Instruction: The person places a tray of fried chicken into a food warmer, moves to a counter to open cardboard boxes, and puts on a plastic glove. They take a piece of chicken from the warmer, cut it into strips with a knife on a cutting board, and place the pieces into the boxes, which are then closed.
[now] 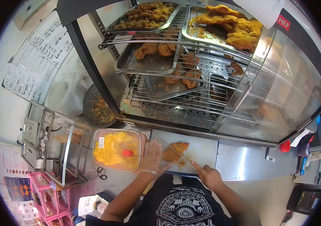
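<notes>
A piece of fried chicken lies on a white cutting board at the centre. My right hand is closed round the handle of a long knife, whose blade lies slantwise across the chicken. On the chicken's left side is my left hand in a clear plastic glove, fingers stretched and thumb near the chicken's lower edge. Crumbs lie beside the chicken. Left of my left hand stands a clear container of yellow food with a red item on top.
Above the board is a glass warming cabinet with trays of fried chicken. A dark pan with crumbs and a metal rack stand left. Black scissors lie below the container. A pink shelf is lower left.
</notes>
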Demonstrator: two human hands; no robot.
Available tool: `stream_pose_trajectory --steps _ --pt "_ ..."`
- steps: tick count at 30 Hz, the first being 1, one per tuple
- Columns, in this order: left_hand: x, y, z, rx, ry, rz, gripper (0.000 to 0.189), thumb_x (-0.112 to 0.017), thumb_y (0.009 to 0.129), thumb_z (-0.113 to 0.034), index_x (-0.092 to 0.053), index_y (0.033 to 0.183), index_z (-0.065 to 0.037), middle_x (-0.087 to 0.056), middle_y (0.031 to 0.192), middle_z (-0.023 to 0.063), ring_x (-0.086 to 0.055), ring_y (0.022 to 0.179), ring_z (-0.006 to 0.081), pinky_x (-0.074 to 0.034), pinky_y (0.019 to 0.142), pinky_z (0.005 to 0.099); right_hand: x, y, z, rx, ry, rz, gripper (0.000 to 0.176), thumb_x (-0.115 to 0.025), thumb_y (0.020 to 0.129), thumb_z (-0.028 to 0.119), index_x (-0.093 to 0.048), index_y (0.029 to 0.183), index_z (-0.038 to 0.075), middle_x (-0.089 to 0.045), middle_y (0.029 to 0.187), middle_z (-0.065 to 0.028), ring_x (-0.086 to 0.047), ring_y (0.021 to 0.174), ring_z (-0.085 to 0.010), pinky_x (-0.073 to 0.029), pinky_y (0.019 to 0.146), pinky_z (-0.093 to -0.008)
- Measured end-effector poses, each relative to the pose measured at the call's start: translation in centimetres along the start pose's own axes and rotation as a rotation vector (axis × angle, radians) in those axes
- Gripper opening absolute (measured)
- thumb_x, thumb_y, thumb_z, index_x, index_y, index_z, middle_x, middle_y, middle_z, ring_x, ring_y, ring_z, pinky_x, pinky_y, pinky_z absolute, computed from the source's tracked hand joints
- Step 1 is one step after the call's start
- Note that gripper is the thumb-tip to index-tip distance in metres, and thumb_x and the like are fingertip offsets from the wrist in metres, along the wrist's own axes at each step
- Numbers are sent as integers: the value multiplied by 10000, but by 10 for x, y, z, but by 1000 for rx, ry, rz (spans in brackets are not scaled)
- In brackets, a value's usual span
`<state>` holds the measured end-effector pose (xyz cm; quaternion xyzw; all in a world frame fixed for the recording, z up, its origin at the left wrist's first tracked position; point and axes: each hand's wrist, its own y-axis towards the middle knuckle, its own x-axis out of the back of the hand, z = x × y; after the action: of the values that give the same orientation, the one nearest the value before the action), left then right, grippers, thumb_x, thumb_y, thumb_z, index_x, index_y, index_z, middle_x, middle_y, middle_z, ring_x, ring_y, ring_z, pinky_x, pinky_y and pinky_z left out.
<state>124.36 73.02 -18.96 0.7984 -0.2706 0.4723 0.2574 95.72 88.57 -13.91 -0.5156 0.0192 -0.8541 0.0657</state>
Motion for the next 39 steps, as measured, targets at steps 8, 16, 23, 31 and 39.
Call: stream_pose_trajectory --steps 8,16,23,31,39 --pt "21 22 4 13 141 163 843 -610 971 -387 -262 1615 31 -182 1694 290 -132 1580 473 -56 1288 585 -7 -7 10 2 -5 13 657 -705 951 189 -487 1556 327 -602 767 -100 -618 577 -315 -546 524 -442" --pt "12 20 16 -11 192 246 704 -474 1053 -359 -270 1631 -12 -209 1717 209 -171 1587 418 -114 1273 570 -15 -11 8 -21 16 -5 669 -717 943 183 -490 1552 338 -592 760 -99 -613 566 -318 -547 526 -438" --pt "12 20 18 -17 278 297 730 -497 1024 -330 -256 1636 -15 -205 1720 202 -178 1588 408 -100 1277 578 -17 -10 8 -32 48 -1 653 -715 943 181 -507 1540 342 -595 767 -98 -618 581 -320 -551 539 -447" --pt "7 27 19 11 232 404 759 -456 1023 -312 -177 1649 12 -146 1731 215 -116 1604 405 -31 1295 545 -25 -9 6 -74 28 60 654 -697 954 192 -486 1551 354 -598 767 -109 -623 575 -330 -554 538 -457" --pt "5 40 16 85 306 546 711 -399 1046 -344 -227 1637 13 -168 1731 207 -143 1607 368 -66 1300 534 -36 -3 1 -100 -17 107 673 -687 950 204 -458 1563 363 -611 790 -120 -633 573 -350 -558 533 -471"
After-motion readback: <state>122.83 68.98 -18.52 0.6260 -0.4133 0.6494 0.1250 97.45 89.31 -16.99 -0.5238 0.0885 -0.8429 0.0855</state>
